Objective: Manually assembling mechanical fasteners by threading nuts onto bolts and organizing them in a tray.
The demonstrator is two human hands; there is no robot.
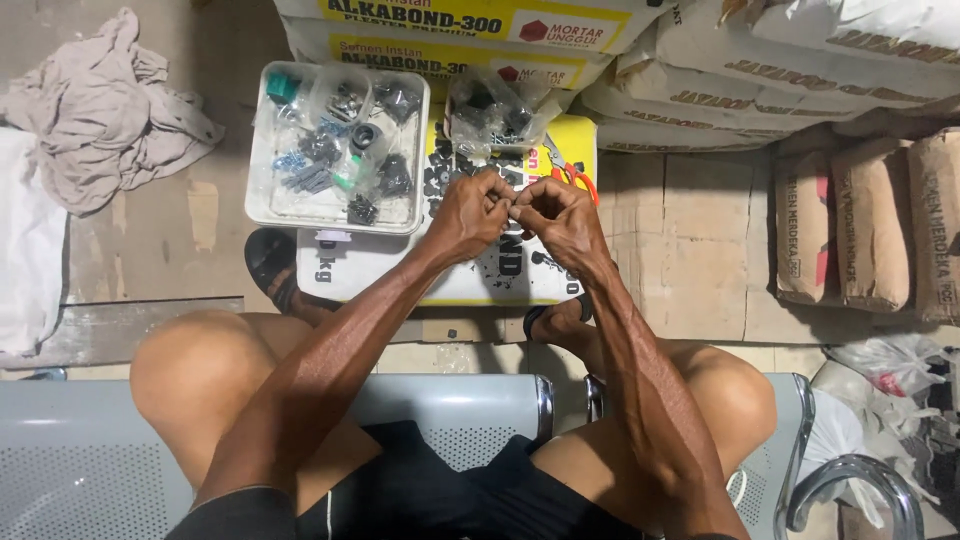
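At frame centre the left hand point(468, 215) and right hand point(562, 218) met fingertip to fingertip, pinched on something too small to make out, above a flat yellow-and-white sack point(400, 272). A white parts tray point(262, 190) sat just upper left; stacked sacks point(760, 90) hemmed the top edge, bare floor point(690, 240) open rightward.

Flat yellow-white sack point(400, 275) on floor carries white tray point(262, 190), clear bag point(495, 110), loose dark parts point(505, 262), perhaps screws.
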